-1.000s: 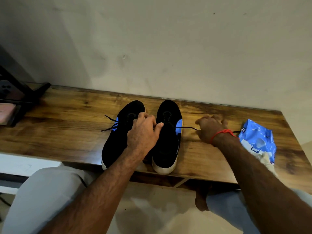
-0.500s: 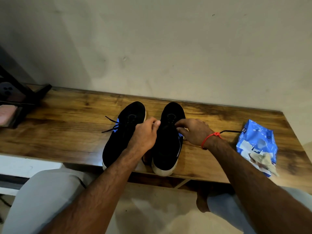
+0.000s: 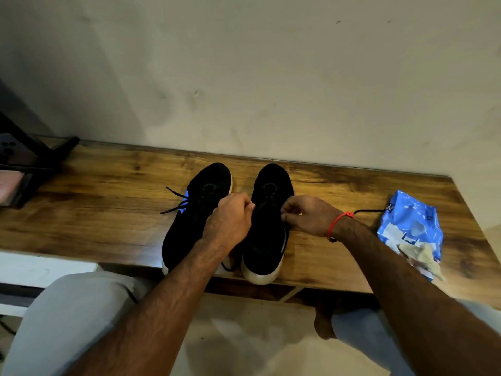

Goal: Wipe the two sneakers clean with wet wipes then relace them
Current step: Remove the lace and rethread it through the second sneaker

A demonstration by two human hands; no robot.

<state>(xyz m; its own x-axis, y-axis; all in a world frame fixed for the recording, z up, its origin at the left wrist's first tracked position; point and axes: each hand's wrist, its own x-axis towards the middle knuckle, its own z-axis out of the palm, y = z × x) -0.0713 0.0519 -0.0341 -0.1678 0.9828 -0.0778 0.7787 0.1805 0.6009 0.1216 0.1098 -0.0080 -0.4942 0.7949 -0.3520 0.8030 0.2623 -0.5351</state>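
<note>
Two black sneakers with white soles stand side by side on the wooden table [image 3: 108, 213], toes toward the wall. The left sneaker [image 3: 195, 213] has black lace ends sticking out to its left. My left hand [image 3: 230, 218] is curled at the inner edge of the right sneaker [image 3: 268, 221] and grips it. My right hand [image 3: 306, 215] pinches the black lace [image 3: 368, 211] at the right sneaker's eyelets; the loose lace runs right across the table toward the wipes pack.
A blue wet wipes pack [image 3: 412, 232] lies at the table's right end, with a used wipe at its near edge. A black stand [image 3: 35, 158] holding a phone sits at the far left. The wall runs close behind the table. My knees are below its front edge.
My right hand came back from the right, where it had pulled the lace taut, to the right sneaker's eyelets. The lace now lies slack on the table. My left hand barely moved.
</note>
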